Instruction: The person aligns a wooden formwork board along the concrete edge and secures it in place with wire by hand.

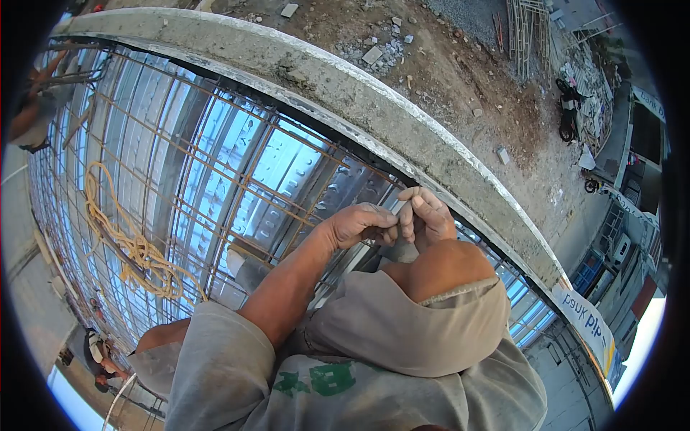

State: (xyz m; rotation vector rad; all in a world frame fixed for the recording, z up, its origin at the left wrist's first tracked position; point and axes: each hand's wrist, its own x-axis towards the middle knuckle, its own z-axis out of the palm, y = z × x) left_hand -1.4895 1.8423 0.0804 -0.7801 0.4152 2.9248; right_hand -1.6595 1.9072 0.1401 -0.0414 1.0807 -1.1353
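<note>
My left hand (364, 224) and my right hand (429, 215) meet in front of my bent knee (453, 269). The fingers of both are pinched together, almost touching each other. Whatever lies between the fingertips, if anything, is too small or hidden to make out. Beneath my hands spreads a grid of rusty reinforcing bars (246, 188) over shiny corrugated metal decking (287, 159). Just past my right hand runs the inner side of a concrete edge beam (338, 93).
A tangled yellowish rope (149, 260) lies on the bars at left. One person (30, 111) is partly visible at the far left, another (100, 355) at lower left. Beyond the beam, lower down, are dirt ground (496, 122), rubble (372, 55) and a motorcycle (568, 111).
</note>
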